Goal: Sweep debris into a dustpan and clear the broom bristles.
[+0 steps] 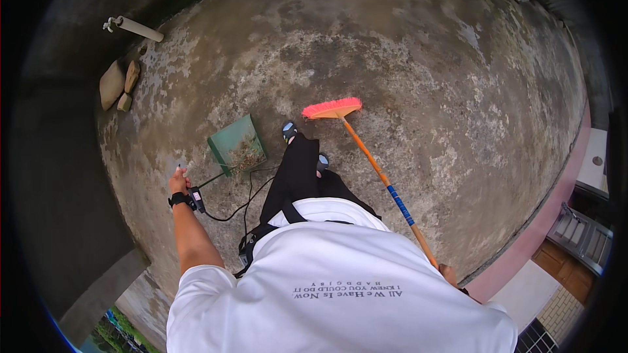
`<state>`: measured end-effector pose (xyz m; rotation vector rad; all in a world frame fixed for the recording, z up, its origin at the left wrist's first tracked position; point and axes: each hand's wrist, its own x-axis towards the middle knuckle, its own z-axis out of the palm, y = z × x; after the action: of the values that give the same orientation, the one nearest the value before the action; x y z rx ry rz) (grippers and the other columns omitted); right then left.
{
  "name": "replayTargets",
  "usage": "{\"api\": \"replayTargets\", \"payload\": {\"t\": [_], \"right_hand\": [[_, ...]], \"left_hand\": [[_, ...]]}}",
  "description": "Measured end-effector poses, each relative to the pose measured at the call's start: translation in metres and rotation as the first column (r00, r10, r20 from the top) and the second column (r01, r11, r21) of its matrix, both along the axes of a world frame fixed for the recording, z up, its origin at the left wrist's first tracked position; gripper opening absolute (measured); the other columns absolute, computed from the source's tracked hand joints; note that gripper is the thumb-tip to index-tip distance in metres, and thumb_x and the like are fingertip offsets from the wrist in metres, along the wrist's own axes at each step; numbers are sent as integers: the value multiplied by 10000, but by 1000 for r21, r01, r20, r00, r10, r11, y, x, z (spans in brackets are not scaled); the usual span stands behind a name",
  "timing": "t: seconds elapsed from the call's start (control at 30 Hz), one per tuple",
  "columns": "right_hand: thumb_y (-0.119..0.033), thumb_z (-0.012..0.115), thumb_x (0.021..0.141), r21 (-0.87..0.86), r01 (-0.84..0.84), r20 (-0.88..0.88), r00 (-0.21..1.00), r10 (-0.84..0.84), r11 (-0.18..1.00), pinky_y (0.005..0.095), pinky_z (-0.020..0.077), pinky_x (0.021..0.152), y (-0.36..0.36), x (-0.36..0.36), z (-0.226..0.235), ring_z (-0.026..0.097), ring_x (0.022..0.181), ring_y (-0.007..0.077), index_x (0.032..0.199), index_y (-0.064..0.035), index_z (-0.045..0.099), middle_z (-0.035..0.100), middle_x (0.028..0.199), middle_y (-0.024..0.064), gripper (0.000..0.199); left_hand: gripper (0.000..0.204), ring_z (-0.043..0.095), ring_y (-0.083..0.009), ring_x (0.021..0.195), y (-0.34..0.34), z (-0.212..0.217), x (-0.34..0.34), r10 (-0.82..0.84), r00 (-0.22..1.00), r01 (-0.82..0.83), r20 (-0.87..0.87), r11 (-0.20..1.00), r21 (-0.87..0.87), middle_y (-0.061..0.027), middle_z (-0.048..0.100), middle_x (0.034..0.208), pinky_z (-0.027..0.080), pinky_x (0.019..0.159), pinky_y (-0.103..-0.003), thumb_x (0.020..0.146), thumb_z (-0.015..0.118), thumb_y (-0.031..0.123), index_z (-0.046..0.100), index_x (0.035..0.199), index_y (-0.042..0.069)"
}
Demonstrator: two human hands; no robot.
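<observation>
My left hand is closed round the thin dark handle of a green dustpan, out to my left. Dry grass and leaf litter lies in the pan, which rests on or just above the concrete. My right hand, partly hidden by my shirt, grips the top of an orange pole belonging to a broom. The pole has a blue wrapped band. Its orange head with pink-red bristles is on the ground ahead of my feet, apart from the dustpan.
Stained concrete floor spreads around me. Several stones and a white pipe with a tap stand by the left wall. A black cable hangs from a device at my left wrist. Steps and a pink edge are at right.
</observation>
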<state>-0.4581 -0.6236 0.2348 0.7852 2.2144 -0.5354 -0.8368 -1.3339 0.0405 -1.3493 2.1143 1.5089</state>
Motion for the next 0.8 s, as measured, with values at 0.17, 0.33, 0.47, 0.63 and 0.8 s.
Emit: {"api": "replayTargets", "payload": {"t": [0.17,0.33,0.47,0.63,0.8], "right_hand": [[-254,505,737,-8,6,-107,994,-6,1000,390,400,515,-15,-55,-79,510,592,366,663,32,499,506,595,224,295],[-281,482,761,-98,54,-80,995,-61,994,370,406,491,-23,-179,-154,525,564,331,725,37,521,531,591,203,323],[-273,505,735,-61,42,-96,994,-47,997,400,425,598,-22,-179,-142,531,694,375,737,66,540,541,695,247,341],[-262,498,748,36,98,-29,995,-97,995,367,427,509,-40,-72,-110,544,571,309,701,63,531,534,593,207,330],[-232,499,757,-142,400,39,916,-399,905,314,397,396,-87,-11,-66,469,394,169,622,34,517,498,514,117,298]], "left_hand": [[300,360,-114,336,25,13,3,-33,999,34,-32,999,41,-31,424,463,296,318,-233,790,461,340,561,778,58],[286,379,-127,376,43,23,12,-126,992,125,17,989,74,-37,422,486,326,341,-241,798,455,328,533,809,53],[267,384,-132,384,40,29,11,-176,983,169,46,977,130,-32,420,497,325,348,-248,802,443,314,532,801,63],[273,373,-120,351,41,10,5,-216,974,204,73,969,138,-38,414,457,300,330,-246,804,433,310,544,778,62],[281,374,-127,341,75,-4,1,-259,955,234,147,957,170,-43,430,454,295,317,-247,792,444,317,555,792,59]]}}
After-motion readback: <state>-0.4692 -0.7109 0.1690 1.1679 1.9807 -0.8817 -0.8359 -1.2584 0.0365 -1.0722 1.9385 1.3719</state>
